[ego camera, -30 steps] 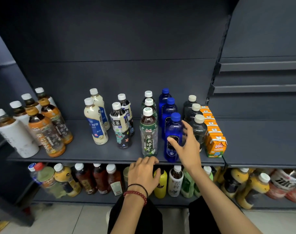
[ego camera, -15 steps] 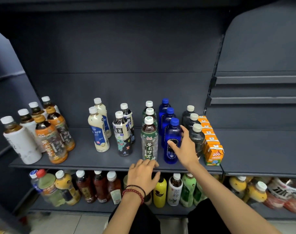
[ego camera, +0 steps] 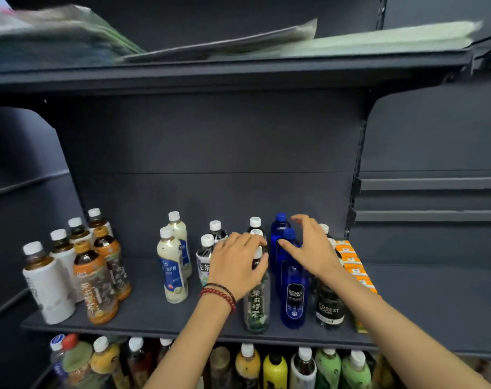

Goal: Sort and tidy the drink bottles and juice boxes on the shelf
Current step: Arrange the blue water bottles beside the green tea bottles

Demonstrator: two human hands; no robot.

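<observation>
On the dark shelf (ego camera: 154, 313) the drinks stand in rows running front to back. My left hand (ego camera: 237, 266) grips the neck and cap of the front green tea bottle (ego camera: 257, 307), thumb on the right side. My right hand (ego camera: 308, 248) hovers spread over the blue soda bottles (ego camera: 294, 299) and the black Forest Soda bottles (ego camera: 329, 307), with its thumb touching a blue bottle's neck. A row of orange juice boxes (ego camera: 350, 256) lies right of the black bottles, partly hidden by my right forearm.
Cream milk-drink bottles (ego camera: 172, 273), dark tea bottles (ego camera: 205, 262), orange-labelled tea (ego camera: 95, 287) and white-wrapped bottles (ego camera: 49, 284) stand to the left. Bare shelf lies to the right. The upper shelf holds flat packets (ego camera: 210, 43). More bottles (ego camera: 275, 369) fill the lower shelf.
My left hand rose from the shelf's front edge onto the green tea bottle's top. My right hand slid up from the blue bottle's body to its neck. The view tilted upward.
</observation>
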